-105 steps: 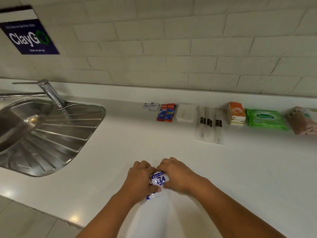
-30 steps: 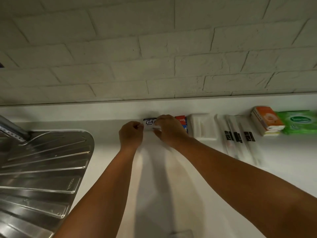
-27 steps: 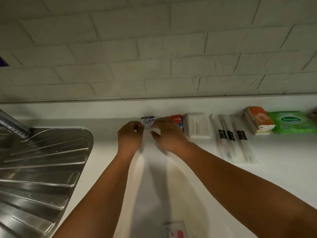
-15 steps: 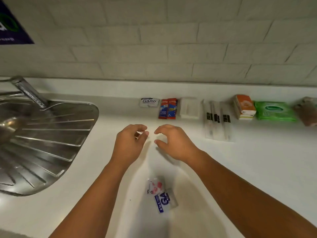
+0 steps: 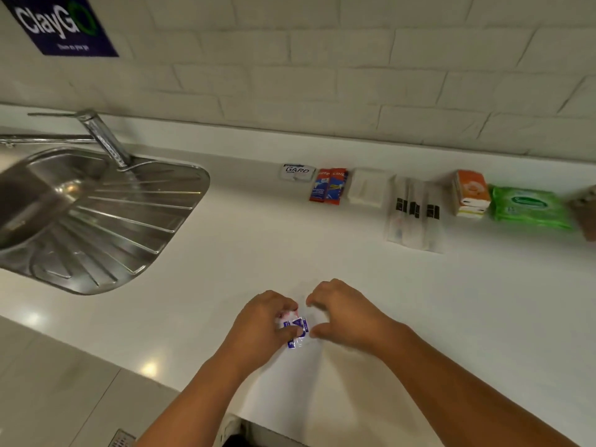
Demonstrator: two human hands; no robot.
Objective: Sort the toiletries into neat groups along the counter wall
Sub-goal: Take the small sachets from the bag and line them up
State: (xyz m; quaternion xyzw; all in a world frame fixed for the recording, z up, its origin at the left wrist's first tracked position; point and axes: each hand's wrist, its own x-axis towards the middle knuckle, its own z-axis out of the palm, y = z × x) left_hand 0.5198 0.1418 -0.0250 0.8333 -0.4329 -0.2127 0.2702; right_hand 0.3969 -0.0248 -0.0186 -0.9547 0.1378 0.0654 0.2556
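Observation:
Near the counter's front edge lie small sachets [image 5: 297,330], blue-and-white with a pink one partly under my fingers. My left hand [image 5: 264,321] pinches them between thumb and fingers. My right hand [image 5: 342,314] hovers just to their right, fingers curled and apart, holding nothing. Along the wall stand a white GARD sachet [image 5: 297,171], two red-and-blue toothpaste sachets [image 5: 329,186], a white soap bar [image 5: 367,188], three wrapped toothbrushes [image 5: 414,214], an orange tissue pack [image 5: 471,193] and a green wipes pack [image 5: 529,208].
A steel sink with drainboard [image 5: 96,217] and tap [image 5: 103,138] fills the left. A brownish pack [image 5: 587,211] sits at the far right edge. The white counter [image 5: 258,246] ends close below my wrists, with tiled floor beyond.
Both hands left the GARD sachet at the wall and drew back to the front of the counter. My left hand has closed on the sachets lying there.

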